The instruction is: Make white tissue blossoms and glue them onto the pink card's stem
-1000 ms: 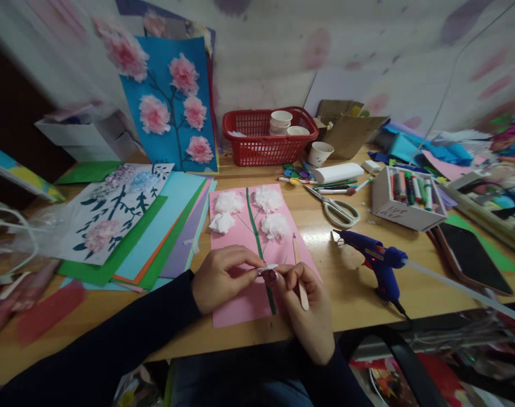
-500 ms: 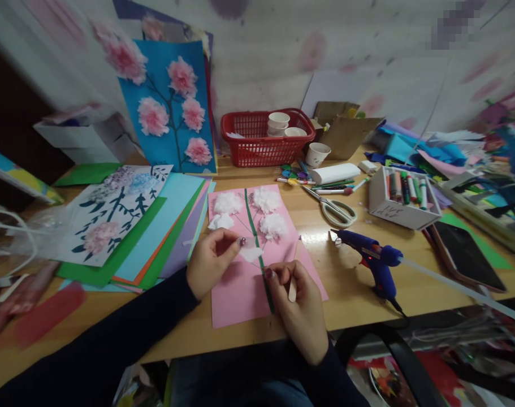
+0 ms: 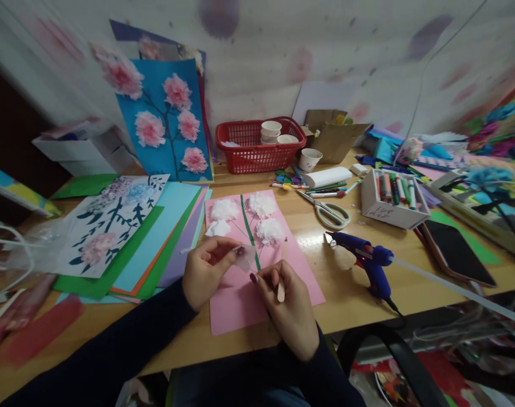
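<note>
A pink sheet lies in front of me with a green stem strip and several white tissue flowers stuck on it. My left hand pinches a small piece of white tissue above the sheet. My right hand is closed round a wooden pencil, and its fingertips reach towards the tissue piece.
A blue glue gun with its cord stands right of the sheet. Scissors, a box of markers, a phone and a red basket with paper cups lie beyond. Stacked coloured paper and a blue flower picture are on the left.
My hands have drawn the tissue piece up off the sheet, my left hand now holding it while the right has let go; the view has shifted slightly.
</note>
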Demonstrator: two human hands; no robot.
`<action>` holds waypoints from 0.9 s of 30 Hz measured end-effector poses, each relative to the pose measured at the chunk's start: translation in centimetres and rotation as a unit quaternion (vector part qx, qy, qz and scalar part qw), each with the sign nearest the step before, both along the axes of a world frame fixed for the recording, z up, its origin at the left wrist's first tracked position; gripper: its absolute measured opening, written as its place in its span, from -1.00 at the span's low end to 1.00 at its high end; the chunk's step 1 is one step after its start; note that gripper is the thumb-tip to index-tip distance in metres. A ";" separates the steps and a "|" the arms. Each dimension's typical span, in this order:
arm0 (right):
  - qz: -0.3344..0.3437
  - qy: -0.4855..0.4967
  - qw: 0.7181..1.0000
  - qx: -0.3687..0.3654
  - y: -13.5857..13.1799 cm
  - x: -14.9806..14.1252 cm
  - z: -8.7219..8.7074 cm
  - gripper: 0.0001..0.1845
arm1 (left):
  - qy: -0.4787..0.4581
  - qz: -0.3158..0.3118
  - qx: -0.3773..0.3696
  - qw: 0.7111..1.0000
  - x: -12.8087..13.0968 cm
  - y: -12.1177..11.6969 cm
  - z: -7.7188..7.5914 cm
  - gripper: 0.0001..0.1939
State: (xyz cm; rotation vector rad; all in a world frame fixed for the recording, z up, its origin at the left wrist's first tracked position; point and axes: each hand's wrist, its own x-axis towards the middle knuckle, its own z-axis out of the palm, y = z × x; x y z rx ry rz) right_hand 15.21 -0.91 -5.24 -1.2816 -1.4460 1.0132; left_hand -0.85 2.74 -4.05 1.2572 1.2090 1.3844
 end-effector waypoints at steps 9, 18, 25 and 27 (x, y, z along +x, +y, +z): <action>-0.036 0.014 0.999 0.012 -0.1 -0.2 0.3 -0.67 | -0.047 -0.041 -0.060 0.996 0.4 0.1 0.5 -0.80; -0.008 -0.081 0.996 0.021 -1.0 -0.2 0.2 -0.74 | -0.045 0.049 -0.041 0.997 -0.1 0.7 -0.1 -0.79; 0.005 -0.068 0.985 0.156 -1.9 5.6 1.3 -0.25 | 0.087 -0.017 -0.019 0.996 0.0 0.9 0.5 -0.89; -0.045 -0.055 0.980 0.188 -2.2 6.6 1.6 -0.14 | 0.124 -0.062 -0.026 0.990 0.7 1.2 0.6 -0.90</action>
